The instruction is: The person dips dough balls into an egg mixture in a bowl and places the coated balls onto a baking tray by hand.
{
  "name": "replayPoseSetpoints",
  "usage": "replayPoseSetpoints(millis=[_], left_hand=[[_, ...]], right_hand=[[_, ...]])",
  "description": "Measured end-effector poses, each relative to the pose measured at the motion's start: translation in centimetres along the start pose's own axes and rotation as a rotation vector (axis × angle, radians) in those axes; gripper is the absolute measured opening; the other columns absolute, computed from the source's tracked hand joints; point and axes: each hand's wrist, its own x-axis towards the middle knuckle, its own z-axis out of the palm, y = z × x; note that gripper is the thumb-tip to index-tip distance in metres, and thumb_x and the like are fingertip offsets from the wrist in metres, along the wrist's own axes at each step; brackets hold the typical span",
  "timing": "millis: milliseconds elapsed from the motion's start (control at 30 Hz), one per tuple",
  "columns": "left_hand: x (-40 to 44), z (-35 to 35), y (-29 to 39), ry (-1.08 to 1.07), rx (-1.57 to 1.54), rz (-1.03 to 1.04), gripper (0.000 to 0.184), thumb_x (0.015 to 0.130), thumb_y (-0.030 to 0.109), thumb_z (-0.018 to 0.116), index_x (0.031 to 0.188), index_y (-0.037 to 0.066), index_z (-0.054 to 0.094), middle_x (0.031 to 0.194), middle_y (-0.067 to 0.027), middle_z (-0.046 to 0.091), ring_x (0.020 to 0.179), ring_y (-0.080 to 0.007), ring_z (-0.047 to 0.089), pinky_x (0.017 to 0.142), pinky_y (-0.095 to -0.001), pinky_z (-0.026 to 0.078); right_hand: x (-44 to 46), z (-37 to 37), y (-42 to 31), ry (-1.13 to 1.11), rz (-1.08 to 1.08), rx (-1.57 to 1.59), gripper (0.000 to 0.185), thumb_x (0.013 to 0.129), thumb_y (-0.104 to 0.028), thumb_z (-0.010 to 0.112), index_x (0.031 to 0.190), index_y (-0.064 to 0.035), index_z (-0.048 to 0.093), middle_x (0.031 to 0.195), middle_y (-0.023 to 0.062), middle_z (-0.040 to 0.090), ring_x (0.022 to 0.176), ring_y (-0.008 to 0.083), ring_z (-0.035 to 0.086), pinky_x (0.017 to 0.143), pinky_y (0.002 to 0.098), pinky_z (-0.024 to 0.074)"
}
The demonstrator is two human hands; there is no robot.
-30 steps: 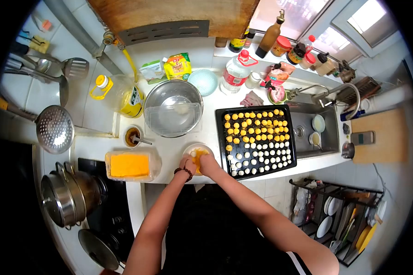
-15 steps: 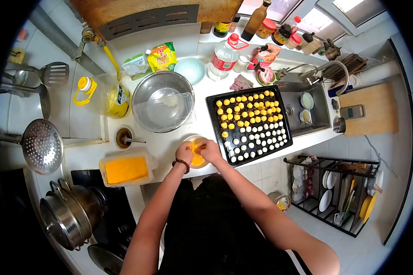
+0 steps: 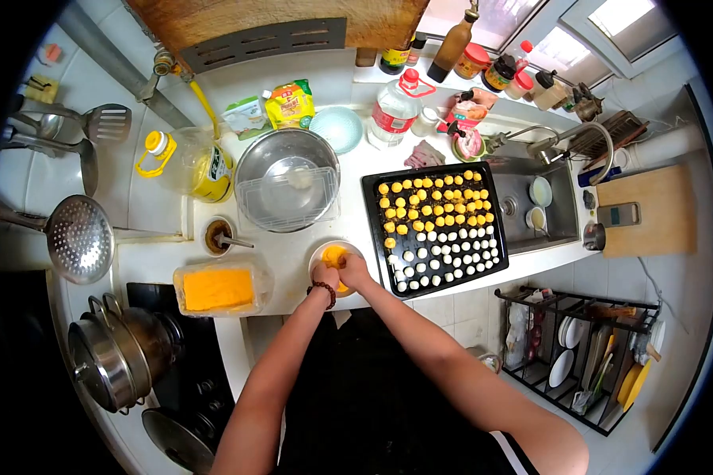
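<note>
A small pale bowl (image 3: 314, 258) stands near the counter's front edge with soft-looking orange-yellow stuff (image 3: 333, 253) in it. Over the bowl, my left hand (image 3: 325, 276), with a dark bead bracelet on the wrist, has its fingers closed. My right hand (image 3: 356, 272) meets it from the right, fingers pinched together. Whatever lies between the fingertips is hidden. Just right of the hands is a black baking tray (image 3: 380, 273), holding rows of yellow balls (image 3: 427, 210) at the back and white balls (image 3: 436, 264) at the front.
Left of the bowl sits a plastic container (image 3: 263, 294) with an orange block (image 3: 218, 290). Behind are a large steel basin (image 3: 249, 162), a brown-filled cup (image 3: 218, 236), an oil bottle (image 3: 210, 170) and a water jug (image 3: 394, 115). The sink (image 3: 558, 229) lies beyond the tray.
My hands have drawn closer together over the bowl, the left one moving slightly right and down. The whole view has shifted a little with my head.
</note>
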Motion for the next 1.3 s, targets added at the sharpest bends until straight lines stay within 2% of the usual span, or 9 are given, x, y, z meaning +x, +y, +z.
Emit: replayPoseSetpoints(millis=[67,167,300,533,633,800,900,1067,1300], left_hand=[[-2.0,-1.5,0.8,0.04,0.046,0.266,0.036,0.086,0.004,0.048,0.118,-0.001,0.063,0.11,-0.0208,0.067,0.103,-0.033,0.066,0.091,-0.0383,0.053],[-3.7,-3.1,2.4,-0.021,-0.228,0.262,0.041,0.087,0.003,0.048,0.125,0.002,0.061,0.115,-0.0177,0.068,0.109,-0.0308,0.065,0.094,-0.0368,0.052],[-2.4,-0.6,0.6,0.235,-0.018,0.376,0.044,0.087,-0.001,0.046,0.129,0.001,0.06,0.127,-0.0192,0.064,0.12,-0.0311,0.06,0.104,-0.039,0.047],[-0.3,-0.5,0.7,0.002,-0.273,0.283,0.047,0.086,-0.001,0.044,0.13,0.002,0.06,0.127,-0.0182,0.064,0.12,-0.0313,0.06,0.105,-0.0383,0.046],[-3.3,-2.5,1.8,-0.004,-0.259,0.239,0.044,0.085,-0.001,0.044,0.126,0.001,0.061,0.127,-0.0186,0.064,0.121,-0.0317,0.059,0.105,-0.038,0.046],[-0.9,-0.8,-0.9,0.115,0.036,0.39,0.04,0.083,0.0,0.047,0.119,0.003,0.065,0.126,-0.0198,0.064,0.117,-0.0345,0.061,0.103,-0.0385,0.047],[-0.4,-0.3,-1.1,-0.015,-0.176,0.195,0.041,0.083,0.001,0.049,0.12,0.004,0.066,0.125,-0.0209,0.065,0.116,-0.0368,0.061,0.104,-0.0391,0.045],[-2.0,-2.8,-0.4,-0.14,-0.223,0.301,0.035,0.088,-0.002,0.052,0.12,0.002,0.066,0.119,-0.0164,0.066,0.107,-0.0282,0.066,0.09,-0.0353,0.056],[-3.5,-5.5,0.5,-0.311,-0.542,0.173,0.036,0.092,-0.007,0.058,0.127,0.002,0.06,0.119,-0.0133,0.063,0.106,-0.0246,0.066,0.084,-0.0351,0.063]], right_hand=[[-0.8,-1.7,-1.1,0.035,0.002,0.159,0.031,0.076,-0.014,0.07,0.104,-0.002,0.073,0.098,0.0205,0.074,0.093,0.0343,0.072,0.086,0.0382,0.056],[-0.8,-3.8,-1.7,0.028,-0.064,0.399,0.035,0.077,-0.009,0.067,0.111,-0.0036,0.073,0.101,0.0209,0.074,0.094,0.0339,0.072,0.086,0.0375,0.0561],[-1.0,-3.8,-2.5,-0.027,-0.031,0.104,0.043,0.08,-0.005,0.06,0.123,-0.0006,0.066,0.115,0.0239,0.07,0.106,0.0375,0.068,0.093,0.0407,0.0536],[-0.4,-1.8,-2.0,0.044,-0.104,0.185,0.044,0.078,-0.002,0.055,0.121,-0.0001,0.066,0.114,0.0267,0.069,0.109,0.0403,0.066,0.097,0.0424,0.0509],[-1.9,-3.7,-2.1,0.009,-0.131,0.323,0.045,0.077,0.0,0.053,0.12,-0.0007,0.067,0.113,0.0264,0.069,0.109,0.0398,0.066,0.098,0.0422,0.0503],[-1.9,-2.1,-1.5,0.158,-0.196,0.12,0.043,0.078,0.001,0.052,0.117,0.0021,0.068,0.106,0.0248,0.072,0.102,0.0387,0.069,0.094,0.0427,0.0529],[-1.1,-1.6,-1.4,-0.037,-0.112,-0.047,0.04,0.079,-0.001,0.056,0.117,0.0027,0.069,0.104,0.0238,0.072,0.101,0.038,0.07,0.094,0.0426,0.054],[-2.3,-3.3,-2.1,-0.023,-0.163,0.058,0.043,0.076,-0.01,0.078,0.116,0.002,0.069,0.101,0.0211,0.074,0.096,0.0327,0.073,0.087,0.0383,0.0574],[-3.6,-5.7,-2.4,-0.043,-0.24,0.295,0.043,0.074,-0.008,0.083,0.114,0.0015,0.069,0.098,0.0189,0.074,0.091,0.0278,0.074,0.083,0.0352,0.0588]])
